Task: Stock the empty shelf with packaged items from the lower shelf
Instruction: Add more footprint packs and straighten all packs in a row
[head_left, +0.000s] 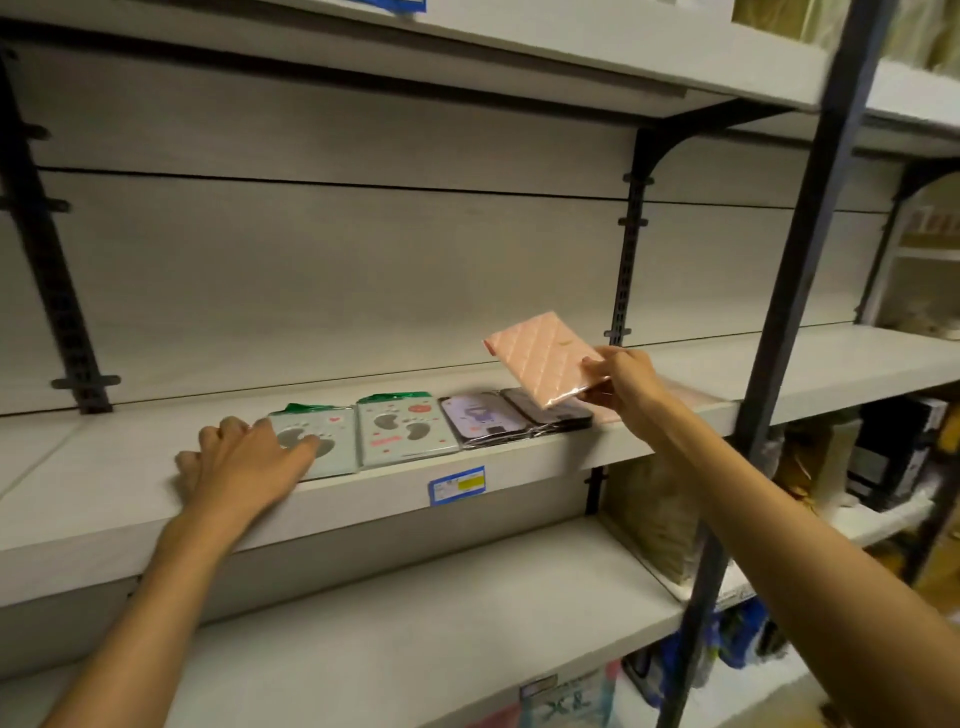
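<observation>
The shelf (130, 483) is off-white, its uprights (49, 270) black. Two packs (311, 441) (405, 434) are pale green with grey footprints, small red marks and green tops. The next pack (475, 418) is lilac, the one beside it (545, 410) dark. The held pack (545, 364) is pink, quilted in diamonds. The label (456, 484) is blue and yellow.

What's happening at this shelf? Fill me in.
A person is stocking a white shelf. The right hand holds a pink quilted packet in the air above a dark packet in the row. The left hand rests flat on the shelf, fingertips on a green footprint packet. Four packets lie in a row.
</observation>
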